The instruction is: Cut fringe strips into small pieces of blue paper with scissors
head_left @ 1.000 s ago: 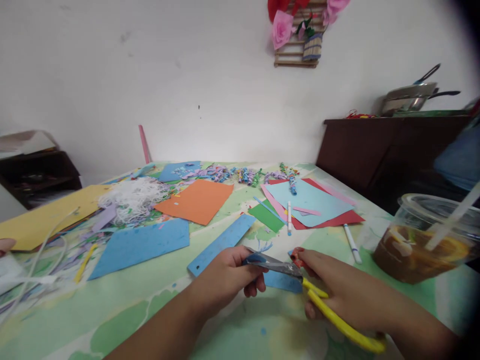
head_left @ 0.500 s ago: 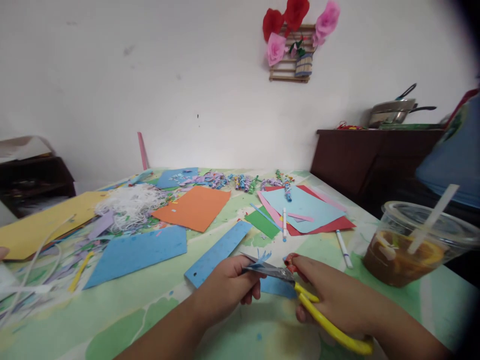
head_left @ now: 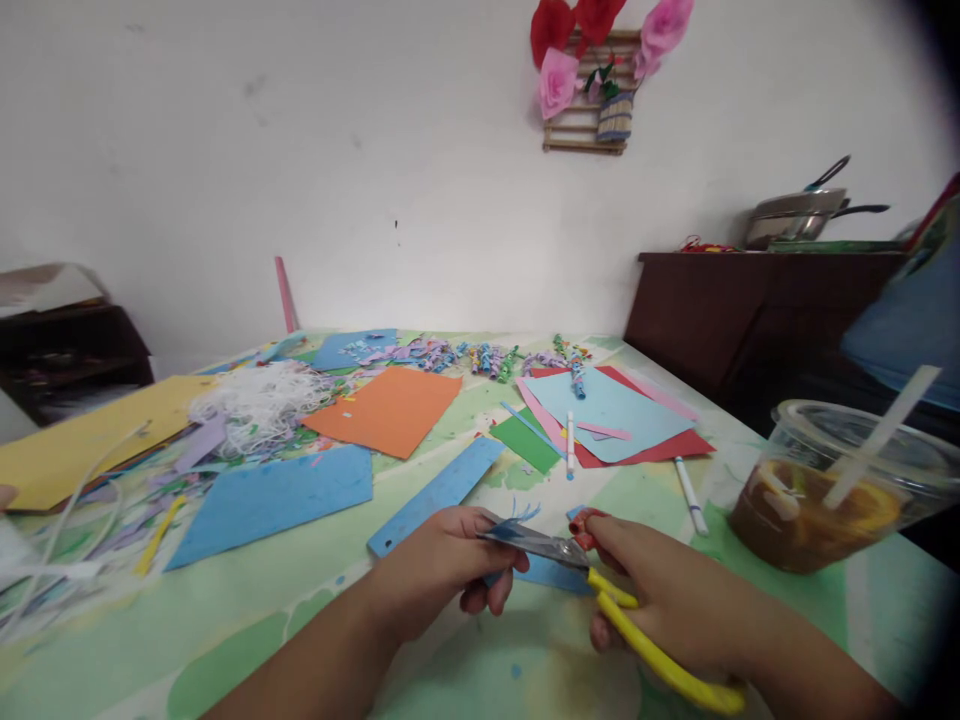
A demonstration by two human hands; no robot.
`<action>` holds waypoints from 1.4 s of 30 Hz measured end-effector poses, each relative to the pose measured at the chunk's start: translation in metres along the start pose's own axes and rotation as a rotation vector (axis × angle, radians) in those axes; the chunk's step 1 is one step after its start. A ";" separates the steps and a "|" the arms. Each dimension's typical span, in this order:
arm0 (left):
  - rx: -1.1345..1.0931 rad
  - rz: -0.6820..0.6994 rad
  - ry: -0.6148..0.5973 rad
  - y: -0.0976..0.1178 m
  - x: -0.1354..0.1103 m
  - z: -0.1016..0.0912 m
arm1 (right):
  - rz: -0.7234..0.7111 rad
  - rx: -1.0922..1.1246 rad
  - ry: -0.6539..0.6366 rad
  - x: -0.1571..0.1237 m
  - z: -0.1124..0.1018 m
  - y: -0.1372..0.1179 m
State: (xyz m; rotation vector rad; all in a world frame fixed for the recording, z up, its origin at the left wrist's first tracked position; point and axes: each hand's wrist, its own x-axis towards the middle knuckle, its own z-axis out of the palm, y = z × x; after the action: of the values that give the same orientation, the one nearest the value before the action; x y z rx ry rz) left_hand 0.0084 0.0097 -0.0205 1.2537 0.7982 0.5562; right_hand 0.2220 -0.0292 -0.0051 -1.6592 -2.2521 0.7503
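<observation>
My left hand (head_left: 454, 560) pinches a small piece of blue paper (head_left: 516, 518) whose top edge is cut into thin fringe strips. In my right hand (head_left: 667, 580) are scissors (head_left: 656, 650) with yellow handles, their blades lying across the blue paper at my left fingertips. A small reddish-orange piece (head_left: 579, 527) shows at my right thumb and finger; what it is I cannot make out. Beneath my hands lies another blue paper piece (head_left: 555, 573), partly hidden. Just beyond my left hand is a long blue paper strip (head_left: 439, 495).
Blue paper (head_left: 277, 505), orange paper (head_left: 390, 410) and a heap of white string (head_left: 259, 410) lie to the left. Light blue paper (head_left: 622, 410), a marker (head_left: 691, 497) and a plastic cup of drink (head_left: 814, 510) are at the right. Curled paper pieces (head_left: 495, 362) line the back.
The scissor blades appear closer together around the blue paper. My left hand has shifted slightly left; my right hand stays nearly in place. The view has tipped slightly.
</observation>
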 end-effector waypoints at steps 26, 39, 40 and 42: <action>-0.303 -0.175 -0.362 -0.002 -0.004 -0.007 | -0.082 -0.067 -0.013 0.001 -0.007 -0.001; 0.034 0.096 0.094 0.011 -0.006 0.002 | 0.031 -0.074 -0.005 0.002 -0.005 0.004; 0.033 0.099 0.117 0.012 -0.006 0.004 | 0.027 -0.060 -0.010 0.002 -0.005 0.003; 0.016 0.088 0.157 0.011 -0.005 0.008 | 0.005 -0.030 -0.011 0.002 -0.003 0.001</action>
State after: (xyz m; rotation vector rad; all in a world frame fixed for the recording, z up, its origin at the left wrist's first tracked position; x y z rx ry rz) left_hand 0.0125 0.0037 -0.0077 1.2758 0.8826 0.7269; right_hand 0.2238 -0.0265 -0.0030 -1.6781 -2.2783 0.7320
